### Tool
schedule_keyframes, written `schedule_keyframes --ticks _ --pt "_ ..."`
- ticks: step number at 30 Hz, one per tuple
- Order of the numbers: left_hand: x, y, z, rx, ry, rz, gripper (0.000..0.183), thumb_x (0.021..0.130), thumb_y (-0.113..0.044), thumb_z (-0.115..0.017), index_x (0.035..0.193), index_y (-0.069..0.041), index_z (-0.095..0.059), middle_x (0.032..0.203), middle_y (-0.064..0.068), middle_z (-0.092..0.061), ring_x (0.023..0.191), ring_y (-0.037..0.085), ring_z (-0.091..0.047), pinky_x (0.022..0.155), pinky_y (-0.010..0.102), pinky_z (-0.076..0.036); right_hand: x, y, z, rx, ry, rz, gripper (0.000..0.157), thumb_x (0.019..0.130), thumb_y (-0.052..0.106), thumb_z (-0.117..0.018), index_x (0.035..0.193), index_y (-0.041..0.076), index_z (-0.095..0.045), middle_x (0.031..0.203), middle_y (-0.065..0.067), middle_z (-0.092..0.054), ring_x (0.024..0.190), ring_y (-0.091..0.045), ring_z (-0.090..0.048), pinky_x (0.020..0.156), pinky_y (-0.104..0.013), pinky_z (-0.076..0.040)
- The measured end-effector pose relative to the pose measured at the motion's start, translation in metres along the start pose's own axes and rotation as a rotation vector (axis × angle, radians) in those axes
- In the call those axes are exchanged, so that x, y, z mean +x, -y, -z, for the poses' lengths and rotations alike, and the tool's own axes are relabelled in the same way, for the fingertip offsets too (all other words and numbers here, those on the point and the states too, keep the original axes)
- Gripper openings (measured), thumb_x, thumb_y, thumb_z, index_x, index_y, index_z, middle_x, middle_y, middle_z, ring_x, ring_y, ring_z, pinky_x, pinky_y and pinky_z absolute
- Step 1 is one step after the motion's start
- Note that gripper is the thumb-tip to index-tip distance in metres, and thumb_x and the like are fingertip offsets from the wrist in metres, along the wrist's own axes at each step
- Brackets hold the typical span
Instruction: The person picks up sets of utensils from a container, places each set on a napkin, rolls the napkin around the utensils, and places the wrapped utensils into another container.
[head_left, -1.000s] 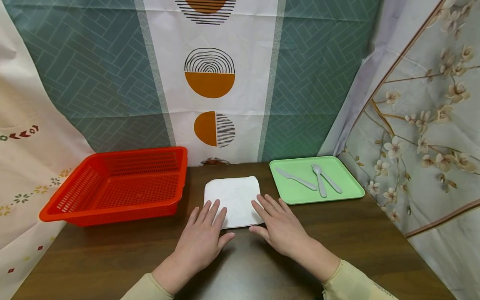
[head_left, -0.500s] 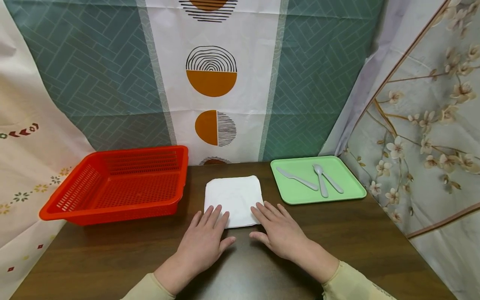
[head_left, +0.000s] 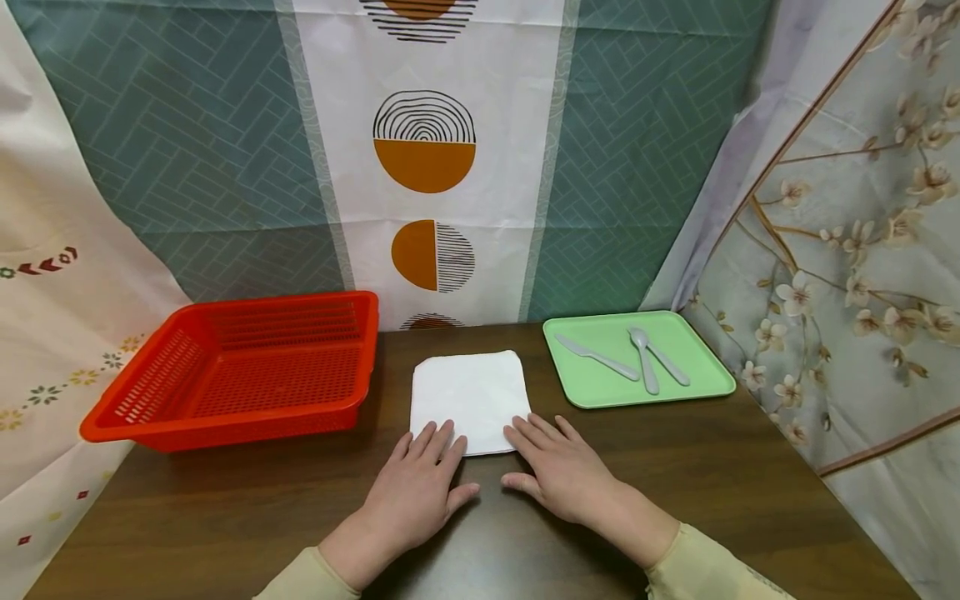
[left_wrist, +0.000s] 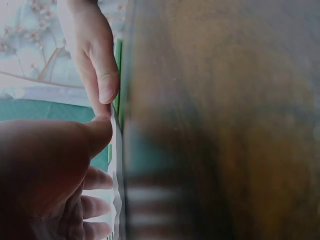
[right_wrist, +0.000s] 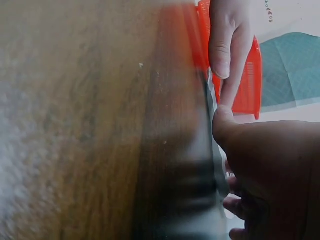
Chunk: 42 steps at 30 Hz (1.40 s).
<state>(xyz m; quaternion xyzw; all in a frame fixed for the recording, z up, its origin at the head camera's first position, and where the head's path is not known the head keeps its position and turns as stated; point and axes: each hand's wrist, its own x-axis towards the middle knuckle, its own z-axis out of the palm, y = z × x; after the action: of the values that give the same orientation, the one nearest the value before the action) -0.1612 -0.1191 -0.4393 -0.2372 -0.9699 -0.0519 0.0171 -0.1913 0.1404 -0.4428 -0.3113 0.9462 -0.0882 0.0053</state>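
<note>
A flat white square of folded cloth lies on the dark wooden table, its layered edge showing side-on in the left wrist view. My left hand, palm down with straight fingers, has its fingertips over the cloth's near left corner. Opposite it, my right hand reaches the near right corner with its fingertips, its fingers extended too. Both thumbs point inward in front of the near edge, a short gap between them. In the right wrist view the right thumb is right beside the cloth's edge. Neither hand grips anything.
A red perforated plastic basket stands at the back left. On the back right lies a light green tray with a grey knife, a spoon and another grey utensil partly under the spoon. Patterned curtains enclose the table.
Both hands have drawn back toward the person, their fingertips sliding from farther up the cloth to its near edge. The left hand has shifted slightly right. The cloth looks unmoved.
</note>
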Motion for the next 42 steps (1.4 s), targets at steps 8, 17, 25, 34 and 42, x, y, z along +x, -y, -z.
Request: schedule_keyframes --ticks 8,17,25,34,42 --pt "0.001 0.000 -0.002 0.013 -0.002 -0.017 0.065 0.109 -0.056 -0.062 0.153 -0.008 -0.064 0.162 0.017 -0.056 0.151 0.041 -0.050 0.123 0.064 -0.035 -0.001 -0.003 -0.006 -0.032 -0.007 0.017 0.072 0.112 0.059 -0.055 0.163 0.008 -0.054 0.171 -0.013 -0.046 0.159 -0.036 -0.042 0.128 -0.066 -0.024" --pt "0.004 0.009 0.004 -0.049 0.023 -0.034 0.058 0.110 -0.052 -0.064 0.149 -0.009 -0.069 0.159 0.016 -0.059 0.147 0.041 -0.054 0.122 0.061 -0.039 -0.005 0.000 0.000 -0.102 -0.031 0.049 0.066 0.111 0.057 -0.057 0.158 0.010 -0.060 0.166 -0.011 -0.054 0.152 -0.033 -0.052 0.127 -0.067 -0.026" --pt "0.009 0.015 0.006 -0.072 0.002 -0.038 0.040 0.108 -0.045 -0.069 0.129 -0.011 -0.073 0.150 0.016 -0.066 0.139 0.041 -0.060 0.119 0.065 -0.041 -0.009 0.008 0.003 -0.133 -0.054 0.075 0.063 0.108 0.059 -0.061 0.150 0.012 -0.068 0.156 -0.009 -0.064 0.142 -0.031 -0.058 0.124 -0.068 -0.032" --pt "0.012 0.017 0.002 -0.067 -0.035 -0.016 0.057 0.108 -0.047 -0.070 0.154 -0.015 -0.063 0.145 0.013 -0.067 0.138 0.035 -0.061 0.121 0.068 -0.036 -0.014 0.016 0.000 -0.170 -0.095 0.123 0.062 0.107 0.060 -0.063 0.146 0.014 -0.070 0.150 -0.007 -0.066 0.135 -0.031 -0.061 0.121 -0.065 -0.038" --pt "0.017 0.019 0.004 -0.062 -0.044 -0.040 0.046 0.108 -0.045 -0.070 0.139 -0.012 -0.072 0.138 0.013 -0.068 0.134 0.036 -0.061 0.119 0.068 -0.039 -0.020 0.021 0.002 -0.179 -0.084 0.139 0.062 0.108 0.064 -0.059 0.146 0.016 -0.070 0.148 -0.004 -0.066 0.132 -0.030 -0.061 0.119 -0.063 -0.040"
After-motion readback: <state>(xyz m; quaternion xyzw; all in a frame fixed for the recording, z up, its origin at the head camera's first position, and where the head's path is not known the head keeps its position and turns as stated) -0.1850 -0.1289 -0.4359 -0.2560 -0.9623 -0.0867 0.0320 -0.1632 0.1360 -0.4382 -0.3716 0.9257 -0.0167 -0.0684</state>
